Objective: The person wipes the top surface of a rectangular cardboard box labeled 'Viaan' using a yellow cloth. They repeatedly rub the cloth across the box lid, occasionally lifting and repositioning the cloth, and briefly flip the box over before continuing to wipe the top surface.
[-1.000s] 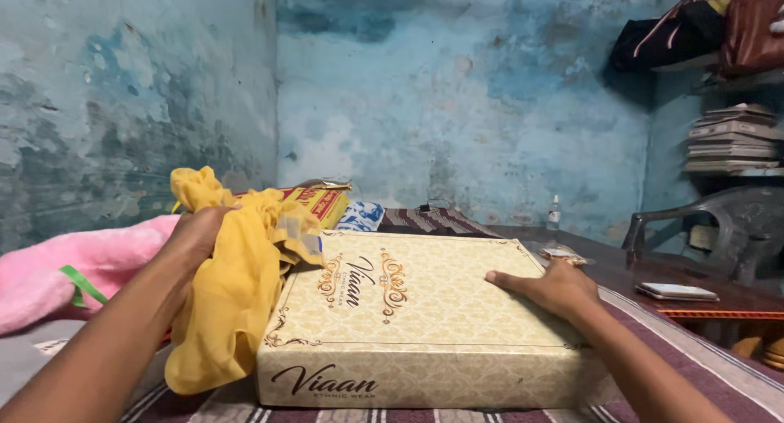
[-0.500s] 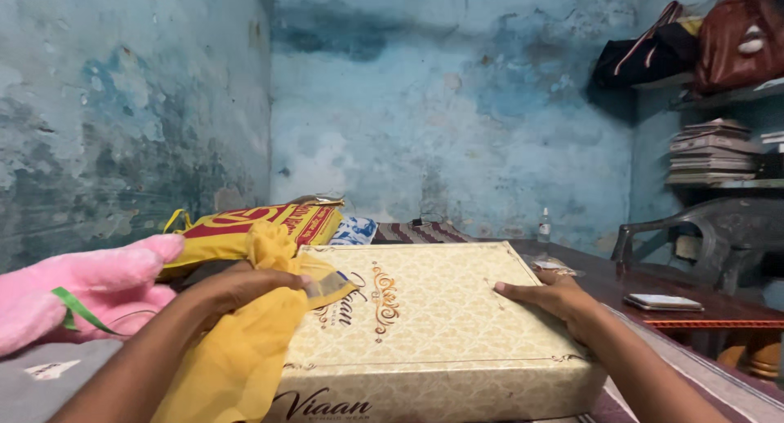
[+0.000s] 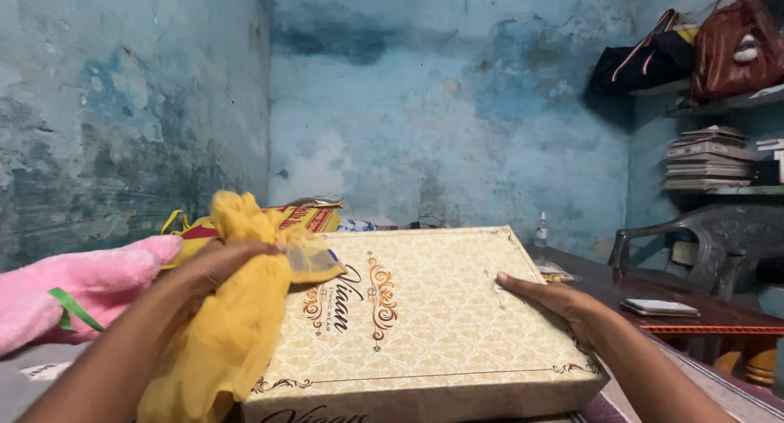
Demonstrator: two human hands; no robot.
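A large flat cream box [image 3: 433,317] with gold ornamental print lies in front of me, its far end tilted up. My right hand [image 3: 555,302] grips the box's right edge, fingers on the lid. My left hand [image 3: 214,266] is closed on a bunched yellow cloth [image 3: 233,325] that hangs down over the box's left side and touches the lid's near-left corner.
A pink plush toy [image 3: 73,288] lies at the left against the wall. A yellow and red bag [image 3: 302,217] sits behind the box. At the right stand a dark table [image 3: 702,321] with a phone [image 3: 660,307], a plastic chair [image 3: 719,239], and shelves with bags and books.
The box's far end has lifted and tilted toward me. My left hand has raised the yellow cloth higher over the box's left side. My right hand stays on the right edge.
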